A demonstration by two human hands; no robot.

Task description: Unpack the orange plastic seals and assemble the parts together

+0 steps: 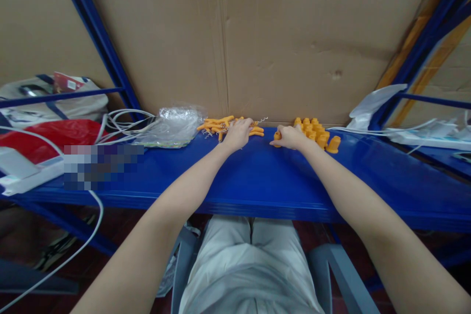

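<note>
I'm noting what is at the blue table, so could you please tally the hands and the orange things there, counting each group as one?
Hands: 2, left hand and right hand
Pile of orange sticks: 1
Cluster of stubby orange pieces: 1
Lone orange piece at the right hand: 1
Total: 5

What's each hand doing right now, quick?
Left hand: at the orange branched pieces; whether it grips one cannot be told.
Right hand: closed, fingers around an orange cap-like piece.
</note>
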